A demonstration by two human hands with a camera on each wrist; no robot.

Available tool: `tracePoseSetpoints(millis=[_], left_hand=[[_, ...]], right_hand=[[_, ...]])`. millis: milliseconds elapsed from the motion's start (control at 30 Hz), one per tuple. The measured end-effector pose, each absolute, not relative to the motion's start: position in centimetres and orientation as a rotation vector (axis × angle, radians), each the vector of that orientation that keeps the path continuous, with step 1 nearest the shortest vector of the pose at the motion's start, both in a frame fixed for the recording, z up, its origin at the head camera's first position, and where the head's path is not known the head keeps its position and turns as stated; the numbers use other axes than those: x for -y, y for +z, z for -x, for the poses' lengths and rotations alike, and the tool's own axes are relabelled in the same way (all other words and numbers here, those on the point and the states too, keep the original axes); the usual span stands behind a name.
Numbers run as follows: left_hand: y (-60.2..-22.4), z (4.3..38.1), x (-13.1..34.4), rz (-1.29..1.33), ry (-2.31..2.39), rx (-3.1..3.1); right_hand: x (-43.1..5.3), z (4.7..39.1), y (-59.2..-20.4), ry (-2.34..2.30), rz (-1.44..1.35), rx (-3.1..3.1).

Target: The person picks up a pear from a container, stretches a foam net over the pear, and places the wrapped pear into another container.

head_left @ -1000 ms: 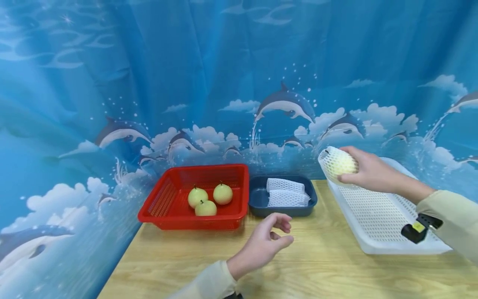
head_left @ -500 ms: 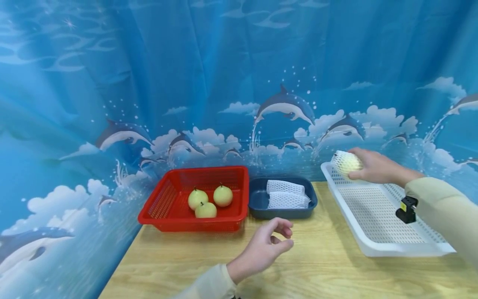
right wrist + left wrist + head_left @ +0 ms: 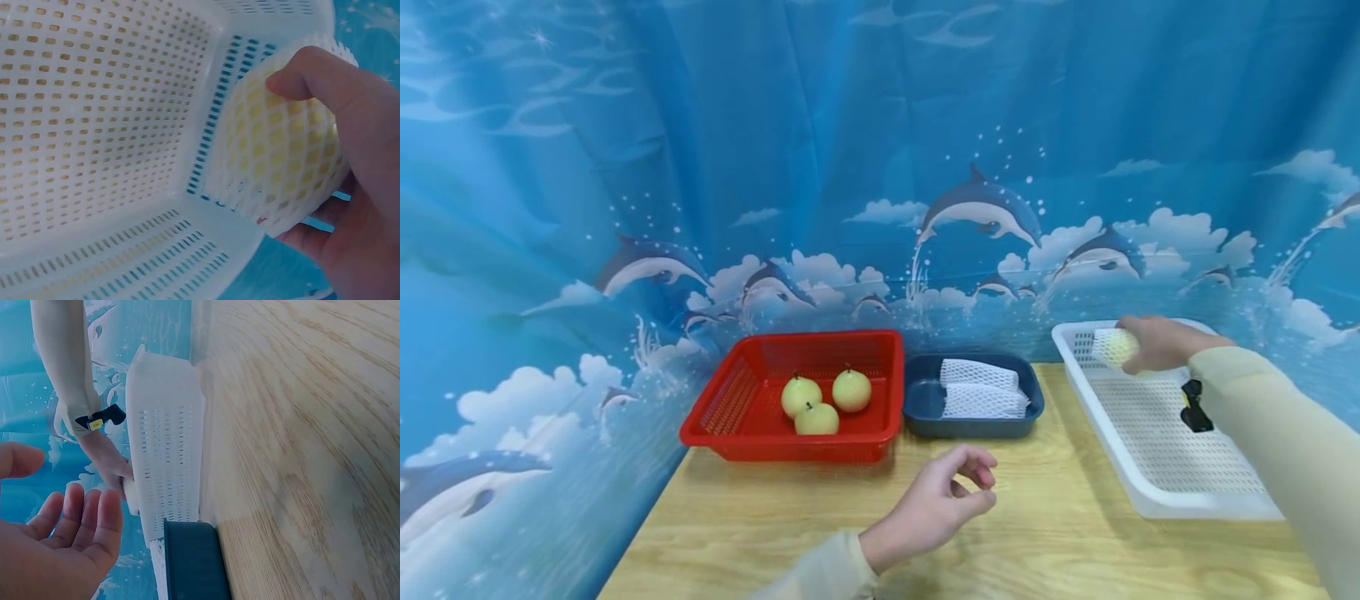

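My right hand (image 3: 1168,343) grips a pear (image 3: 1122,347) wrapped in a white foam net. It holds the pear at the far end of the white perforated basket (image 3: 1138,483), partly below the rim as the head view shows it. In the right wrist view the thumb presses on the net around the pear (image 3: 281,137), and other fingertips show beneath it. My left hand (image 3: 928,502) hovers over the table in front of the blue tray, fingers loosely curved, holding nothing. The left wrist view shows its fingers (image 3: 103,525) apart from everything.
A red basket (image 3: 805,450) with several bare pears, three visible, (image 3: 817,419) stands at the left. Beside it a dark blue tray (image 3: 973,427) holds folded white foam nets (image 3: 981,400). All stand on a wooden table (image 3: 760,533) before a blue dolphin curtain (image 3: 850,125).
My right hand has moved right and down with the netted pear, from above the white basket's left rim to inside its far end. The left hand has stayed nearly still.
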State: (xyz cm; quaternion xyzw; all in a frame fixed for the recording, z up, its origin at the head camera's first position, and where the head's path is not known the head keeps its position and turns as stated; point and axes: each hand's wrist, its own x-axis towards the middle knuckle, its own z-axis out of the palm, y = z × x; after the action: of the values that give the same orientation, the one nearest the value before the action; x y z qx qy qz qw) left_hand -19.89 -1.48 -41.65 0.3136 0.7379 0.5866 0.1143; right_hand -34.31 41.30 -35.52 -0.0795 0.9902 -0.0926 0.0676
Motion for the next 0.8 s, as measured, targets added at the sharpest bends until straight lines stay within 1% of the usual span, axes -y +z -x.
tracePoseSetpoints(millis=[367, 567, 800], left_hand=[[-41.9, 20.1, 1.4, -0.900, 1.691, -2.166], [-41.9, 20.1, 1.3, -0.899, 1.659, -2.156], [-41.6, 20.1, 1.3, -0.880, 1.641, -2.153]], right_hand=[[-42.1, 36.9, -38.9, -0.260, 0.201, -2.845], [-42.1, 36.8, -40.3, -0.287, 0.267, -2.829], [-41.8, 37.0, -40.4, -0.303, 0.192, -2.796]])
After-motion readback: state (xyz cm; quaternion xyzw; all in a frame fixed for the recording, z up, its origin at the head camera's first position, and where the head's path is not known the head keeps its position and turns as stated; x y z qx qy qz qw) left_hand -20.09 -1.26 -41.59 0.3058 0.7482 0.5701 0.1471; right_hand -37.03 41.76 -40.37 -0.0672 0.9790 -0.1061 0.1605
